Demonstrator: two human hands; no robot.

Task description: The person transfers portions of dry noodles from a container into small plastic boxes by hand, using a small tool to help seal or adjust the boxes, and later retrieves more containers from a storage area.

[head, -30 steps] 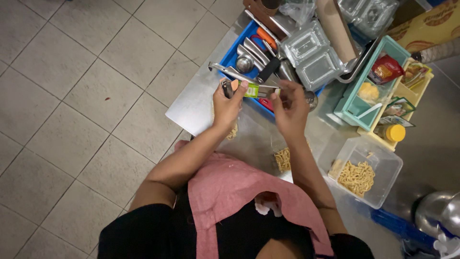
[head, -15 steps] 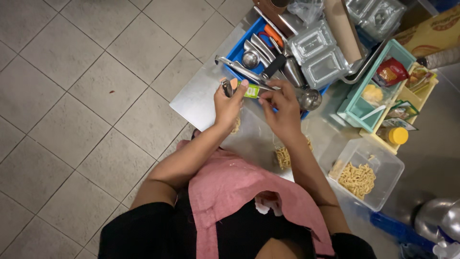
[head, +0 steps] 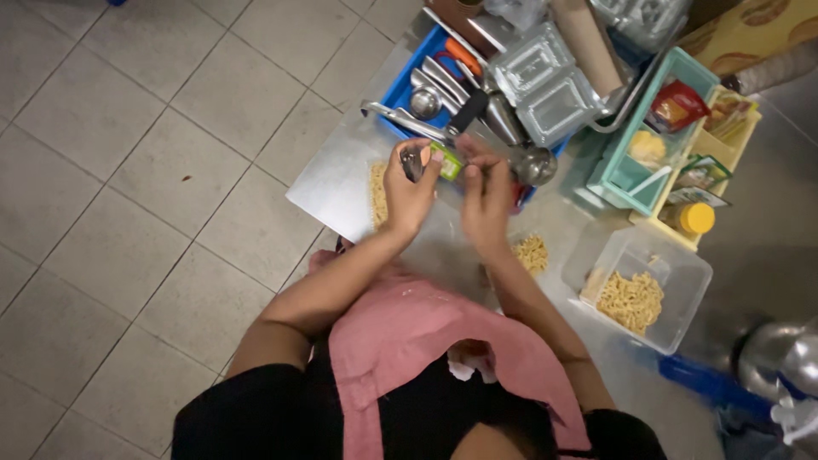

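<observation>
The person is standing over a shiny metal table and looking down at both hands. The left hand is curling its fingers around a small green packet, holding it up above the table. The right hand is sitting just beside it, with fingertips pinching the packet's other end. Little piles of noodles are lying on the table near the hands. A blue tray full of metal tools is sitting just behind the hands. A clear box with more noodles is resting off to the right, near a green basket.
</observation>
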